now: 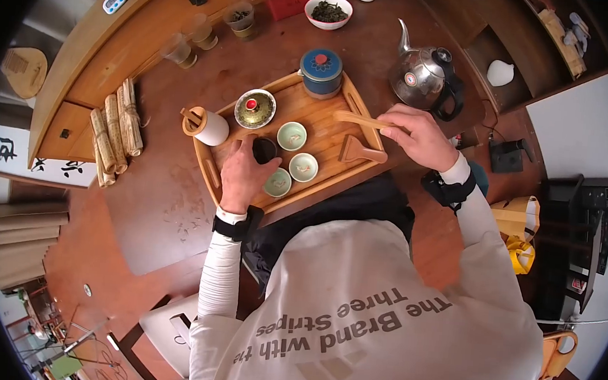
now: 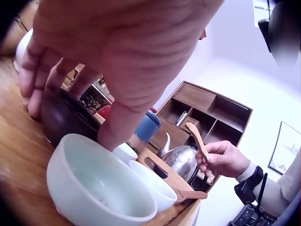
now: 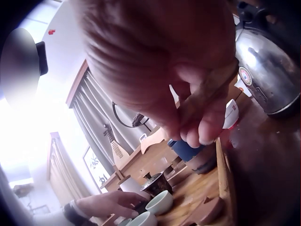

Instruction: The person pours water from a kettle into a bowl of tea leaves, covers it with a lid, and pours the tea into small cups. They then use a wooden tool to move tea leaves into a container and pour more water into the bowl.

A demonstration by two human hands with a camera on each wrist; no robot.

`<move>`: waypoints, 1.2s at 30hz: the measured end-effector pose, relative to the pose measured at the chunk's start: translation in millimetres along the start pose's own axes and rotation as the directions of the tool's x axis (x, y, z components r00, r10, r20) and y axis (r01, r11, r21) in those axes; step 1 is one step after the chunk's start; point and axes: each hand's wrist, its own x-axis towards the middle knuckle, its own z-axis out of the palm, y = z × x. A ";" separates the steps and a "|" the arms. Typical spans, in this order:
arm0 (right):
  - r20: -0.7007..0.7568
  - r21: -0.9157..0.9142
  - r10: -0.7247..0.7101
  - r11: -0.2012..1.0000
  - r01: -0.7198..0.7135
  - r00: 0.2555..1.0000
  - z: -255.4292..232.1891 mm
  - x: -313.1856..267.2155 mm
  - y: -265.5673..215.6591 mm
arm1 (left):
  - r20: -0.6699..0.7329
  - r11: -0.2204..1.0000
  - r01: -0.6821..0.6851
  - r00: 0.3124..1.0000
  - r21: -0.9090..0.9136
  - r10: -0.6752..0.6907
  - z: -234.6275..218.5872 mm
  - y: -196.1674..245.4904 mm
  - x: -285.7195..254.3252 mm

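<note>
On the wooden tray, my left hand holds a small dark cup, thumb on one side and fingers on the other. Its dark wall shows between them in the left wrist view. Close by stand three pale green teacups, one of them beside the thumb. My right hand pinches a slim, slightly curved wooden tea tool above the tray's right edge. Below it lies a wooden piece with a flared end. A lidded patterned bowl sits behind the dark cup.
A blue lidded pot occupies the tray's far corner, and a white holder with wooden tools the left end. Beyond the tray are a steel kettle, a bowl of tea leaves and plastic cups. Rolled bamboo mats lie left.
</note>
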 end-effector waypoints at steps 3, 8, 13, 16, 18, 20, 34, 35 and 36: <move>-0.034 0.085 -0.014 0.996 0.017 0.999 5.1 4.8 -7.1 | -0.022 1.000 0.016 1.000 0.013 -0.016 1.9 0.7 2.1; -0.029 0.143 -0.247 0.958 0.248 0.969 10.6 56.1 -41.7 | -0.056 0.999 0.042 0.998 0.021 -0.040 5.7 0.6 0.5; -0.106 0.326 -0.329 0.880 0.345 0.938 48.5 136.4 -94.7 | -0.024 0.998 0.069 0.997 -0.010 -0.069 6.9 -3.3 -2.1; -0.152 0.404 -0.285 0.856 0.323 0.946 86.0 182.3 -108.8 | -0.034 0.997 0.081 0.996 -0.018 -0.082 2.7 -1.0 -7.5; -0.081 0.514 -0.255 0.817 0.260 0.964 102.6 206.3 -119.2 | -0.047 0.995 0.100 0.994 -0.013 -0.100 -1.3 -2.1 -14.2; 0.050 0.590 -0.184 0.798 0.119 0.982 112.9 227.1 -125.5 | -0.058 0.993 0.093 0.994 -0.068 -0.096 -3.8 -4.4 -18.9; 0.102 0.121 -0.362 0.929 0.350 0.927 152.3 273.4 -127.6 | -0.061 0.985 0.123 0.989 -0.118 -0.131 5.0 -4.8 -19.8; 0.160 0.089 -0.357 0.934 0.347 0.920 151.6 272.9 -127.0 | -0.063 0.985 0.123 0.989 -0.118 -0.131 5.1 -3.8 -19.6; 0.216 0.057 -0.350 0.936 0.346 0.911 151.0 272.8 -126.5 | -0.054 0.985 0.131 0.989 -0.112 -0.137 5.0 -2.8 -19.1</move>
